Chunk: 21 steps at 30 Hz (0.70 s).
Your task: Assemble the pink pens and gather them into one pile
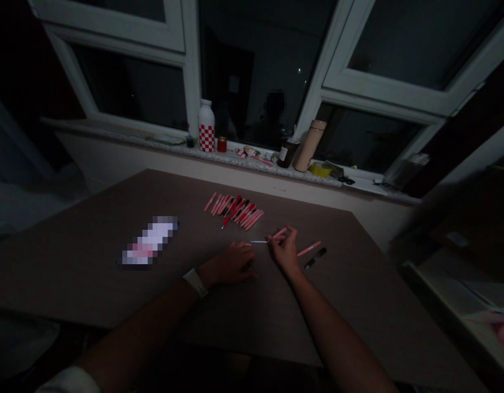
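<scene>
Just below the frame's centre, the right hand [284, 252] pinches a pink pen barrel [280, 233], fingertips clamped on it. A thin metal refill [259, 241] juts toward the left hand [231, 264], its fingers loosely together on the brown table [329, 311].

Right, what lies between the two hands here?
In the head view, a thin pale pen refill spans the gap, pinched by the right hand and reaching toward the left hand.
</scene>
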Each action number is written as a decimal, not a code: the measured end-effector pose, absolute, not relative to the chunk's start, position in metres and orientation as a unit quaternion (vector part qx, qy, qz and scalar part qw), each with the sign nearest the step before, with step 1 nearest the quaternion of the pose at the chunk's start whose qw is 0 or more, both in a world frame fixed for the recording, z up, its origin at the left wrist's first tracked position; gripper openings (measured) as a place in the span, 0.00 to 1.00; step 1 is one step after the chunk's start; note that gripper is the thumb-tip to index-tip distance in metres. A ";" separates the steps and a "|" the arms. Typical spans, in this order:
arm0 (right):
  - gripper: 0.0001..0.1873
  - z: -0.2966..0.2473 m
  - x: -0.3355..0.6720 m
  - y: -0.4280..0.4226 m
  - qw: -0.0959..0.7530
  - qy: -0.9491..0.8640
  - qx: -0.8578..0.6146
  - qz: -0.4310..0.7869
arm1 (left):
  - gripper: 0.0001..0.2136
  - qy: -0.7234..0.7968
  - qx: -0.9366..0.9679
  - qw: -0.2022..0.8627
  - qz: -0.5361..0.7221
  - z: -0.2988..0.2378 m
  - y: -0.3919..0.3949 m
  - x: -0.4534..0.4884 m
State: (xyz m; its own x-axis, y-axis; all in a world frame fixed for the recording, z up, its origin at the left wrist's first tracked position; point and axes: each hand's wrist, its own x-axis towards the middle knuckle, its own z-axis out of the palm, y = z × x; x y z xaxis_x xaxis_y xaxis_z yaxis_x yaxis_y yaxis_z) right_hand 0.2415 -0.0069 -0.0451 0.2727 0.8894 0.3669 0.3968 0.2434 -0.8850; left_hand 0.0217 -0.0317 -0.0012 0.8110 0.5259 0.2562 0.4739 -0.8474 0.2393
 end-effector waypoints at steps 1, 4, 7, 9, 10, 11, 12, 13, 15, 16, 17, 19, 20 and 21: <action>0.35 -0.045 0.242 -0.007 0.554 -0.560 -0.575 0.222 | 0.18 0.264 0.948 0.085 0.159 -0.002 -0.031 0.022; 0.35 -0.045 0.242 -0.007 0.554 -0.559 -0.573 0.229 | 0.16 0.276 0.942 0.096 0.163 -0.003 -0.027 0.022; 0.35 -0.045 0.242 -0.007 0.553 -0.562 -0.568 0.236 | 0.14 0.302 0.934 0.103 0.164 -0.004 -0.021 0.021; 0.34 -0.044 0.241 -0.006 0.552 -0.565 -0.566 0.236 | 0.14 0.322 0.927 0.090 0.168 -0.005 -0.017 0.019; 0.33 -0.044 0.241 -0.007 0.551 -0.569 -0.564 0.235 | 0.14 0.333 0.924 0.081 0.171 -0.006 -0.015 0.019; 0.31 -0.043 0.241 -0.007 0.549 -0.575 -0.560 0.232 | 0.13 0.343 0.920 0.073 0.175 -0.006 -0.013 0.018; 0.30 -0.043 0.240 -0.008 0.547 -0.583 -0.556 0.228 | 0.13 0.352 0.916 0.068 0.179 -0.006 -0.011 0.017; 0.28 -0.041 0.239 -0.009 0.543 -0.594 -0.550 0.223 | 0.12 0.360 0.913 0.063 0.183 -0.007 -0.010 0.016; 0.28 -0.039 0.237 -0.012 0.536 -0.615 -0.537 0.214 | 0.11 0.377 0.905 0.054 0.189 -0.007 -0.008 0.015; 0.28 -0.038 0.236 -0.013 0.533 -0.623 -0.532 0.211 | 0.10 0.387 0.901 0.049 0.192 -0.008 -0.007 0.014; 0.29 -0.037 0.235 -0.014 0.531 -0.627 -0.529 0.211 | 0.09 0.396 0.896 0.043 0.196 -0.008 -0.006 0.014; 0.30 -0.036 0.233 -0.014 0.527 -0.630 -0.529 0.211 | 0.09 0.411 0.888 0.032 0.205 -0.009 -0.005 0.014; 0.30 -0.037 0.232 -0.014 0.524 -0.631 -0.532 0.210 | 0.09 0.416 0.885 0.028 0.208 -0.010 -0.005 0.014; 0.29 -0.037 0.232 -0.014 0.520 -0.633 -0.535 0.207 | 0.10 0.420 0.882 0.025 0.212 -0.010 -0.005 0.014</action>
State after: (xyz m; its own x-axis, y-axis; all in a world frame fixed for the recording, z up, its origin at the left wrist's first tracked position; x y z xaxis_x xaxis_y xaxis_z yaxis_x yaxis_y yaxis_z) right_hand 0.2316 -0.0135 -0.0371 0.1129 0.8928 0.4360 0.4625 0.3412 -0.8184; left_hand 0.0137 -0.0049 -0.0100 0.5580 0.7512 0.3526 0.7301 -0.6464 0.2216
